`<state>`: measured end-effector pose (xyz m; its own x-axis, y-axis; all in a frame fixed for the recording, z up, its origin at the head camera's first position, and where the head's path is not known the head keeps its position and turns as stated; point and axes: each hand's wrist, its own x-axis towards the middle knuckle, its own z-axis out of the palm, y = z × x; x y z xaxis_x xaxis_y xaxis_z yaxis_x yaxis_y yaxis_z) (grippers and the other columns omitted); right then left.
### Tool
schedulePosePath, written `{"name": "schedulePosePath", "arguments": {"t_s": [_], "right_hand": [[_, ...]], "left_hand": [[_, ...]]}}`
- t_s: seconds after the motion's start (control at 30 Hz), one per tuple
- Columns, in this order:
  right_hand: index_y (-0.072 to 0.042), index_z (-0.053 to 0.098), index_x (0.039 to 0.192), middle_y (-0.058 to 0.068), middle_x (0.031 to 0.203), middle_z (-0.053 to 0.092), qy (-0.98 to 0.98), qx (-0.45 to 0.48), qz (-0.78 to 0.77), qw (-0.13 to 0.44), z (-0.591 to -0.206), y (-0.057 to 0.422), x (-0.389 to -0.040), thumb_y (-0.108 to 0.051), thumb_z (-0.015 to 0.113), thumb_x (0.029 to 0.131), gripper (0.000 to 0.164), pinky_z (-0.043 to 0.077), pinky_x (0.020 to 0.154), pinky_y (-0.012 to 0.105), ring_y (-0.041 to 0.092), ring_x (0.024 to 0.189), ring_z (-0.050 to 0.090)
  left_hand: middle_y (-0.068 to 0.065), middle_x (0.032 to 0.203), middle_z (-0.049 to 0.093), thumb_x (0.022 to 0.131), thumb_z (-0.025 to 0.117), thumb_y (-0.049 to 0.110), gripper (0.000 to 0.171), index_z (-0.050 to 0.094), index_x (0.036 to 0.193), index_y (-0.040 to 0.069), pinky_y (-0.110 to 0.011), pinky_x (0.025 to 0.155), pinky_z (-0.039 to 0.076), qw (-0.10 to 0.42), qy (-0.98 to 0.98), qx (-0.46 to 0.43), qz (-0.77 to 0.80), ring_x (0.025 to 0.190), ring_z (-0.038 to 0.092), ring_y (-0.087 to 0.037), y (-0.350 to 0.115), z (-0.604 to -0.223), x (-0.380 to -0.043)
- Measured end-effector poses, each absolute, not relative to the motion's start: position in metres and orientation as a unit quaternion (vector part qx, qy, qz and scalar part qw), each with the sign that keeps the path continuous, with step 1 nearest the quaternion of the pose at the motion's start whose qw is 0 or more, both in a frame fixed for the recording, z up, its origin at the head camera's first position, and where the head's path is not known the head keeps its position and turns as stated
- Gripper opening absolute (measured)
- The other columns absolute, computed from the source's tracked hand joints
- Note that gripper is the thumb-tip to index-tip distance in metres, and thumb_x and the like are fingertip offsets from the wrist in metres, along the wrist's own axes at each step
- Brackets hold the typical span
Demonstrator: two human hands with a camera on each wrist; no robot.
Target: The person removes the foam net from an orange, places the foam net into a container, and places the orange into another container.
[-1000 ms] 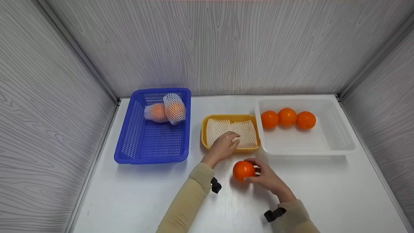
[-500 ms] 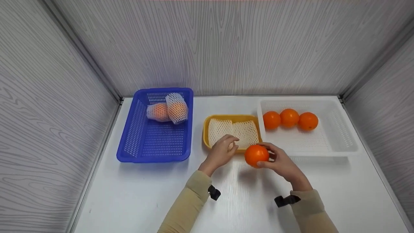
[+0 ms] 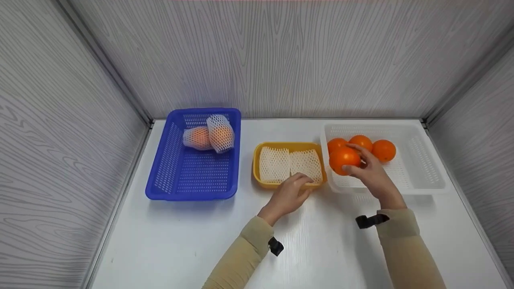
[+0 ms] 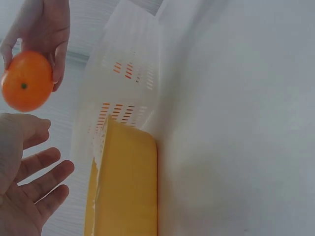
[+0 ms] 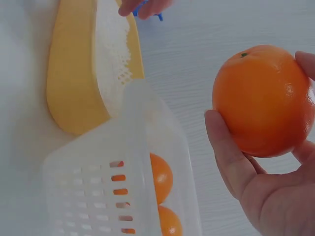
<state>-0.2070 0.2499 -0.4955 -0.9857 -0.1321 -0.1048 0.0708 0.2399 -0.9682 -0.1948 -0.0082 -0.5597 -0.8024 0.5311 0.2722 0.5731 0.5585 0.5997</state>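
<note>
An orange point(image 5: 263, 101) is gripped between the thumb and fingers of my right hand point(image 3: 373, 176), held up above the left side of the white basket point(image 3: 435, 186). Three other oranges point(image 3: 384, 150) sit in that basket, one of them partly covered by the held one in the head view. My left hand point(image 3: 290, 196) hovers at the front rim of the yellow tray point(image 3: 263, 185), its fingers loosely bent with nothing in them. White foam net sleeves point(image 3: 274, 164) lie side by side in the tray. In the left wrist view the left hand's fingers point(image 4: 47, 179) are spread apart.
A blue basket point(image 3: 150, 190) stands at the left, holding two oranges in foam nets point(image 3: 221, 138) near its back. All the containers rest on a white table point(image 3: 180, 245), with wood-grain panels point(image 3: 281, 60) behind and on both sides.
My right hand has lifted the orange from the table front and carried it right and back over the white basket. The left hand has drawn slightly right and toward the front.
</note>
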Motion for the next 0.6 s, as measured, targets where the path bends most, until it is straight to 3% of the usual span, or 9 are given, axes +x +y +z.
{"name": "schedulePosePath", "arguments": {"t_s": [0.6], "right_hand": [[-0.012,0.03,0.148,0.022,0.137,0.04,0.815,0.041,-0.563,0.129,-0.479,0.275,-0.272,-0.028,0.071,0.091,0.072,0.055,0.084,0.032,0.033,0.114,0.052]], "left_hand": [[-0.002,0.145,0.049,0.096,0.064,0.022,0.04,0.06,0.135,0.017,-0.024,0.112,0.027,0.055,-0.894,-0.383,-0.227,0.134,0.043,-0.014,0.031,-0.57,-0.185]]}}
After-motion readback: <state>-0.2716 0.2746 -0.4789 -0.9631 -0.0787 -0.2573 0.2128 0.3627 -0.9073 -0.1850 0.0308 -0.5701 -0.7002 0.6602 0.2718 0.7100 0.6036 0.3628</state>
